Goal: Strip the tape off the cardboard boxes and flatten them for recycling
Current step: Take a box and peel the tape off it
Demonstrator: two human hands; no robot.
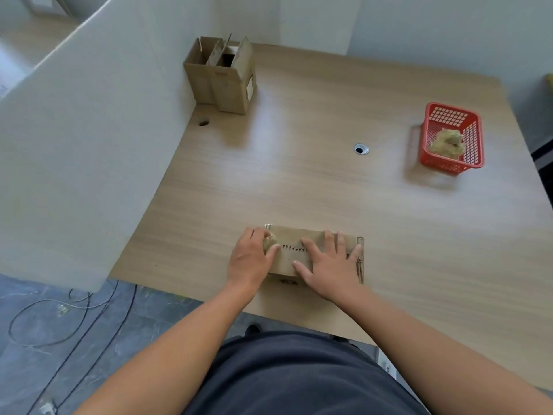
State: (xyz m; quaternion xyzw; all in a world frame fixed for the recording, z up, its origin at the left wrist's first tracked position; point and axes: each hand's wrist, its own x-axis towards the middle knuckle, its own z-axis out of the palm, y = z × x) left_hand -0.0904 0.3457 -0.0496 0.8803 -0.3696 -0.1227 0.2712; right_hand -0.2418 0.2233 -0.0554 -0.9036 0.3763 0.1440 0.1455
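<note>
A light wood-grain desk (pixel 329 190) with a round cable grommet (pixel 361 149) stands against a pale grey partition panel (pixel 74 160) on the left; white walls (pixel 434 31) behind, dark marbled floor (pixel 59 369) with loose cables (pixel 45 345) below

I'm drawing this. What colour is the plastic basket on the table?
The slotted plastic basket is red; head view shows it best.
</note>
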